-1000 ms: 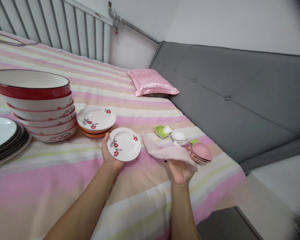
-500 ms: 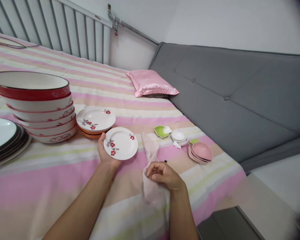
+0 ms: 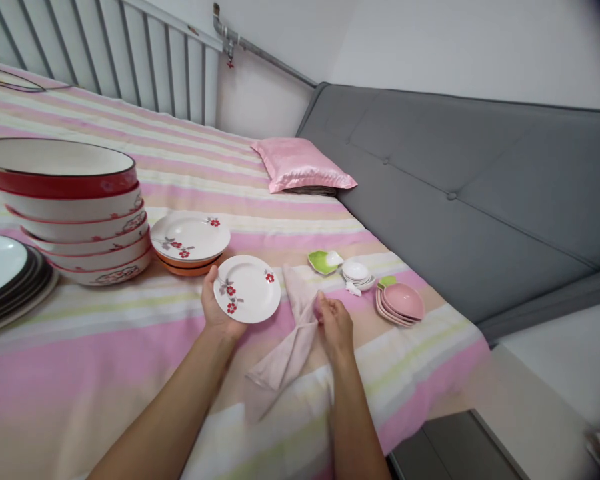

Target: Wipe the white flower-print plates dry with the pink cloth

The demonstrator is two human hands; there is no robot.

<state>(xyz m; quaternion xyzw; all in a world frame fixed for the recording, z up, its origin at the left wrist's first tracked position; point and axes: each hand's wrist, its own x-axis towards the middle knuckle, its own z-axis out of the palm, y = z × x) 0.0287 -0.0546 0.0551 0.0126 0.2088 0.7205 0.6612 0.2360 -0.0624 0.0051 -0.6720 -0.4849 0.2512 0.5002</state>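
A small white plate (image 3: 250, 288) with red flowers is tilted towards me in my left hand (image 3: 219, 312), the thumb at its left rim and the fingers under it. My right hand (image 3: 335, 323) has its fingers closed on the edge of a pale pink cloth (image 3: 290, 353). The cloth is bunched in the middle, and its lower end spreads across the striped bedsheet. Just behind the held plate is a stack of plates (image 3: 190, 235), the top one with the same flower pattern, over orange-rimmed ones.
At left stand tall stacked bowls (image 3: 80, 220) and dark-rimmed plates (image 3: 10, 283). To the right lie a green leaf-shaped dish (image 3: 323, 262), small white dishes (image 3: 357, 273) and pink bowls (image 3: 403, 303). A pink pillow (image 3: 305, 163) lies against the grey headboard (image 3: 430, 160).
My right hand has moved up and closed on the cloth, which now hangs spread down to the lower left. The left hand has shifted slightly right with the plate.
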